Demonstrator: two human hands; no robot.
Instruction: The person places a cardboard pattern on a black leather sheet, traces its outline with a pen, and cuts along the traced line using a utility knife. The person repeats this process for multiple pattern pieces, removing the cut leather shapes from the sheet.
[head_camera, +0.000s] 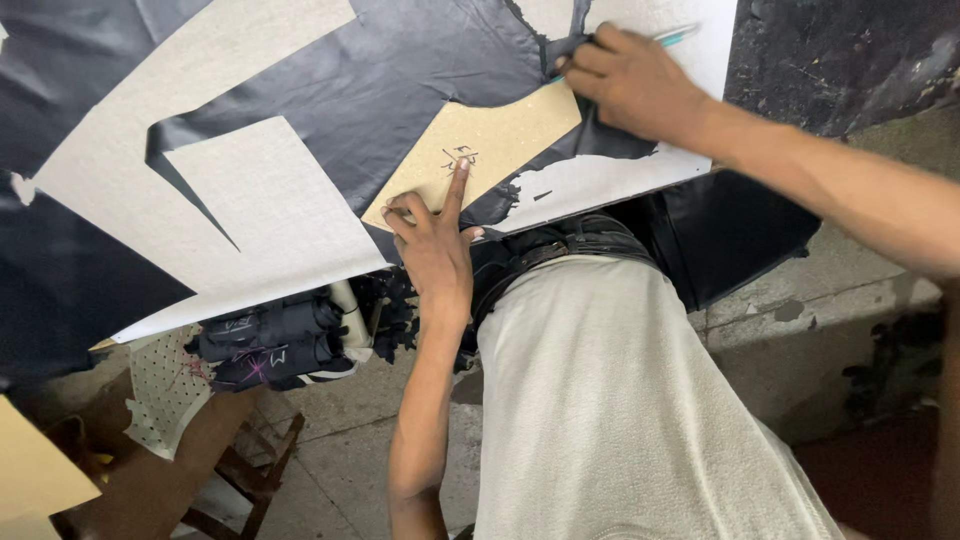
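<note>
The tan cardboard template (478, 150) lies flat on the black sheet (380, 80), its long axis slanting from the left hand (432, 245) up toward the right hand (625, 80). Left fingers (457, 185) press its lower end, index stretched out, others curled. Right fingers pinch a teal pen (675, 38) at the template's upper corner (tip hidden). White board (270, 215) covers the desk; rolled black pieces (270, 340) sit below its edge.

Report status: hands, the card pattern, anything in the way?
Left hand pressing the card pattern flat on black sheet. Right hand holds a pen at the pattern's far end. Nothing blocking.
</note>
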